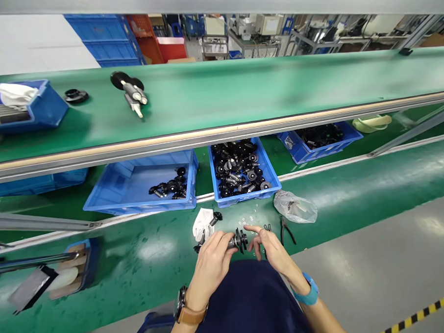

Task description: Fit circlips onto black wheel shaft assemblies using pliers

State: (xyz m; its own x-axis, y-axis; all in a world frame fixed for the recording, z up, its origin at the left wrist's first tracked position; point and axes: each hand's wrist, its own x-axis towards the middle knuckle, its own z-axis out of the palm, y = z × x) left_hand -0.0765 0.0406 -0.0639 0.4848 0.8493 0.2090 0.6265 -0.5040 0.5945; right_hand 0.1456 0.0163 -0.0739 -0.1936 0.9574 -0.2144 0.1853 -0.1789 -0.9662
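Note:
Near the front edge of the green bench, my left hand (213,256) grips the grey shaft of a black flanged part (241,240), which points its discs to the right. My right hand (267,244) is just right of those discs, fingers apart, with nothing visible between them. Small white rings (252,219) lie scattered on the bench beyond my hands. A white glove (203,223) lies behind my left hand, with another black part (216,218) beside it. Black-handled pliers (286,230) rest right of my right hand.
A blue bin (241,200) full of black parts stands ahead, and a blue bin (139,206) with several parts is left of it. A clear plastic bag (295,207) lies at the right. The green upper shelf (241,92) spans above the bins.

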